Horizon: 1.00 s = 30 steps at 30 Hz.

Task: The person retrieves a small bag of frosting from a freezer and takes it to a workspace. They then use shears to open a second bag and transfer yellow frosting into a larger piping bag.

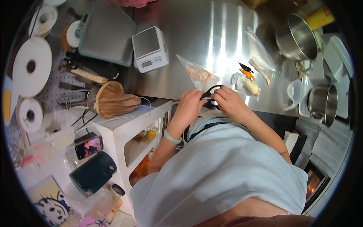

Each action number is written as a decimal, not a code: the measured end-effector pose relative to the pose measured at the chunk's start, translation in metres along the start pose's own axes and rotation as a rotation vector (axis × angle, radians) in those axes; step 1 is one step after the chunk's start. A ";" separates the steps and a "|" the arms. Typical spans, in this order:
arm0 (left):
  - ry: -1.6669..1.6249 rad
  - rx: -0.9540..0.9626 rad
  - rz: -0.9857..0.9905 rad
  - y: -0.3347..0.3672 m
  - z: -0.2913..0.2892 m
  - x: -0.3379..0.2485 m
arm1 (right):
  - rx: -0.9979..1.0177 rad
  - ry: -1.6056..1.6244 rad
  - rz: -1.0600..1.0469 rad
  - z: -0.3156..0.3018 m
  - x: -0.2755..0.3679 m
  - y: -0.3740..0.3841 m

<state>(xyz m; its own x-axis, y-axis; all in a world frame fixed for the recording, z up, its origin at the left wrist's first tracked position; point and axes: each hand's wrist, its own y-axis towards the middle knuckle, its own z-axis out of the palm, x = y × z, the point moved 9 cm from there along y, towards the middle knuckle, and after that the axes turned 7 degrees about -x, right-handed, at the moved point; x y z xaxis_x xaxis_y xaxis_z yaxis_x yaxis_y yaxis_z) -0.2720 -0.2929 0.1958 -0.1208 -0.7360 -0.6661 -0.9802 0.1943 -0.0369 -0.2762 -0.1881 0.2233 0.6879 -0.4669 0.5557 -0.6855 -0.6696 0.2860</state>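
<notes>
White kitchen scale point(150, 48); steel pot point(297, 36)

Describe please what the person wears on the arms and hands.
Both forearms are bare, with no sleeve reaching them and no gloves. The left hand has a pale, smooth bangle round the wrist. The right hand shows no ring, watch or band that I can make out. The arms come out of a loose light blue-grey top.

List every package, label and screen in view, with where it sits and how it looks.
Clear plastic bag, orange print, on the steel counter above the hands.
Second clear bag, further right near the pot.
White kitchen scale, grey display, upper middle.
Phone, lit screen, on the left shelf.
</notes>
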 end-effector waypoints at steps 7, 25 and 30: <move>-0.005 -0.612 -0.145 -0.017 -0.121 0.030 | -0.141 0.087 0.010 -0.038 0.020 0.015; -0.022 -1.721 -0.040 -0.156 -0.392 0.022 | -0.200 0.163 0.318 -0.047 -0.078 -0.065; -0.301 -1.479 -0.144 -0.101 -0.328 0.090 | -0.194 0.165 0.292 -0.042 -0.073 -0.055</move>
<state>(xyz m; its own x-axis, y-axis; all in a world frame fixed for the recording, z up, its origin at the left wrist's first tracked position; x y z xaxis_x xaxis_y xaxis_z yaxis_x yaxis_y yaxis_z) -0.2352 -0.5920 0.3840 -0.1570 -0.5001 -0.8516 -0.2730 -0.8068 0.5240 -0.2987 -0.0935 0.2001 0.4205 -0.5116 0.7493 -0.8899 -0.3936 0.2306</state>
